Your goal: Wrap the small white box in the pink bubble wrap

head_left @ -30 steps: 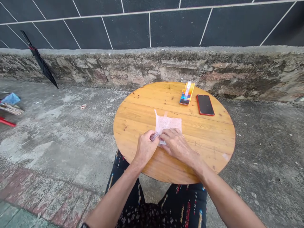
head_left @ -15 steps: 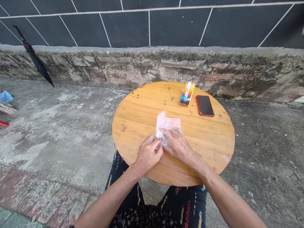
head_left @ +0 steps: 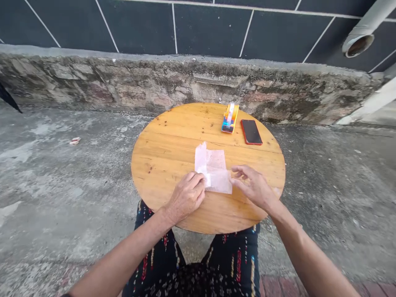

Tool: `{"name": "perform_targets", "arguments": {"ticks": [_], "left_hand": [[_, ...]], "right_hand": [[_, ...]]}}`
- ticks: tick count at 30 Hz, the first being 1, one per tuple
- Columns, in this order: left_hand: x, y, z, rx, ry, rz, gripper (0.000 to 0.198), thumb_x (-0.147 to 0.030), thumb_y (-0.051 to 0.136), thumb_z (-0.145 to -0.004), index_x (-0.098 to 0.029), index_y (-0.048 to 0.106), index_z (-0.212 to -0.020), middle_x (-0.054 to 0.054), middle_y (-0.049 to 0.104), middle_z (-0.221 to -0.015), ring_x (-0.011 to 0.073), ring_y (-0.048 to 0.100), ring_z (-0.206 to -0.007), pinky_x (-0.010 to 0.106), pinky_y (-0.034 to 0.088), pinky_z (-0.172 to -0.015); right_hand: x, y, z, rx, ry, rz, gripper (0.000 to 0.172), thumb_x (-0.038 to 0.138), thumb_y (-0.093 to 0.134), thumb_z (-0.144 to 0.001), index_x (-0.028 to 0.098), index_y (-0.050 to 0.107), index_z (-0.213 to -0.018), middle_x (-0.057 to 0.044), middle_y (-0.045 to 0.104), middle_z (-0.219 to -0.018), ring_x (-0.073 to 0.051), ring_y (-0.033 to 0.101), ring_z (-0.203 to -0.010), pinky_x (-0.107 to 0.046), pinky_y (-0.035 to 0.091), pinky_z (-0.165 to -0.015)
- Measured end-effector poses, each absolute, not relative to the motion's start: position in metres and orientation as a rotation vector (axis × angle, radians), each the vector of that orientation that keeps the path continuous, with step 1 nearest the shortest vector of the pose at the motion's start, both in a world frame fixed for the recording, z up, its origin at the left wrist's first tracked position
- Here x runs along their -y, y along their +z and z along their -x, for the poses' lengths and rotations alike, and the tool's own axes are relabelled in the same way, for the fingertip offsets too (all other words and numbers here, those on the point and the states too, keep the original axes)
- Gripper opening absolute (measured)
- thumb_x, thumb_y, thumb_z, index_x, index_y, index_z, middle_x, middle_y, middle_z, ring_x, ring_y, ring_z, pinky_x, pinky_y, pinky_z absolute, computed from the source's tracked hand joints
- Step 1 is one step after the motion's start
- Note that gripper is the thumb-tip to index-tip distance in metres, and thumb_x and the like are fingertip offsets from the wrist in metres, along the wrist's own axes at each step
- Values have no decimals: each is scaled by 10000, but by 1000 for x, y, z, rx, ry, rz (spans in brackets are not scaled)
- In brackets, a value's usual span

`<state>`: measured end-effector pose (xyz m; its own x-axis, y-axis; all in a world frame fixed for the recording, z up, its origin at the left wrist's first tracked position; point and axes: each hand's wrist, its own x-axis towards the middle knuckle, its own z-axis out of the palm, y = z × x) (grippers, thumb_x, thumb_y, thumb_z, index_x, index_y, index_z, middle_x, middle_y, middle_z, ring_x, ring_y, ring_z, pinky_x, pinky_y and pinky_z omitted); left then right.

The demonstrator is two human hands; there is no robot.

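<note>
Your dark patterned trousers (head_left: 239, 262) show nearest, your knees under the near edge of the round wooden bench (head_left: 163, 152). Your left hand (head_left: 188, 190) has its fingers curled and their tips on the thin pinkish sheet (head_left: 220, 182) at its left side (whether they pinch it or just press, you can't tell from here). Your right hand (head_left: 251, 185) is open, fingers spread and thumb at the sheet's right edge. The sheet lies on the bench in front of you, between your hands, in overlapping layers, with a strip sticking up toward the far side. Beyond it stands a yellow-and-blue tape dispenser (head_left: 229, 119), and just right of that lies a red-edged smartphone (head_left: 251, 132), screen up. Farther off, a rough stone base (head_left: 148, 84) runs beneath a dark tiled wall (head_left: 210, 31), with a pipe (head_left: 368, 27) at upper right.
</note>
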<state>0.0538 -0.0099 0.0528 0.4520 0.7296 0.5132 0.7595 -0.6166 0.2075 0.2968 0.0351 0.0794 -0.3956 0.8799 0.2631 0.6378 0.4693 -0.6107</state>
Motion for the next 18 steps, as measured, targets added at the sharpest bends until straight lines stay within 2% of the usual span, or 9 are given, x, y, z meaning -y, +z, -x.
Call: {"name": "perform_targets", "arguments": {"ticks": [3, 7, 9, 11, 14, 16, 18], "left_hand": [[8, 50, -52, 1304, -935, 2646, 202, -85, 449, -888, -115, 611, -1003, 108, 616, -1043, 223, 517, -970, 363, 487, -873], [6, 48, -50, 1246, -950, 2651, 215, -77, 452, -885, -117, 611, -1023, 112, 620, -1069, 231, 520, -991, 375, 487, -888], [5, 48, -49, 1232, -943, 2655, 211, -79, 456, -885, -110, 611, -1026, 116, 624, -1069, 232, 523, -988, 374, 490, -886], [5, 49, -48, 1220, -947, 2666, 208, -85, 465, -882, -106, 609, -1031, 117, 626, -1072, 231, 526, -985, 371, 493, -883], [6, 51, -46, 1200, -973, 2679, 195, -93, 475, -873, -122, 609, -1012, 110, 627, -1069, 230, 530, -976, 370, 497, -865], [5, 53, -45, 1182, -989, 2688, 172, -97, 479, -868, -133, 612, -971, 105, 628, -1047, 231, 534, -965, 369, 499, -844], [4, 54, -44, 1160, -998, 2706, 149, -103, 486, -864, -137, 615, -928, 103, 628, -1012, 233, 536, -949, 369, 498, -826]], "right_hand": [[-24, 71, -315, 2014, 886, 1450, 248, 378, 581, -835, 180, 602, -983, -56, 687, -839, -194, 648, -733, -341, 512, -661], [-19, 65, -308, 1761, 1210, 1524, 358, 431, 579, -813, 173, 567, -1060, -55, 673, -868, -177, 655, -697, -254, 457, -489], [-24, 63, -298, 1693, 1272, 1504, 395, 449, 566, -818, 167, 557, -1094, -27, 649, -773, -158, 624, -624, -223, 392, -432], [-31, 60, -288, 1675, 1282, 1466, 380, 453, 555, -826, 158, 569, -1066, 20, 586, -626, -131, 553, -531, -212, 344, -418], [-41, 55, -277, 1727, 1235, 1465, 267, 430, 590, -797, 166, 585, -836, 60, 497, -524, -98, 454, -466, -209, 314, -432], [-43, 54, -275, 1790, 1185, 1497, 253, 411, 610, -771, 177, 548, -697, 55, 495, -531, -95, 459, -487, -211, 330, -456], [-43, 56, -277, 1830, 1133, 1553, 237, 388, 609, -763, 178, 544, -675, 40, 535, -564, -106, 506, -520, -219, 373, -492]]}}
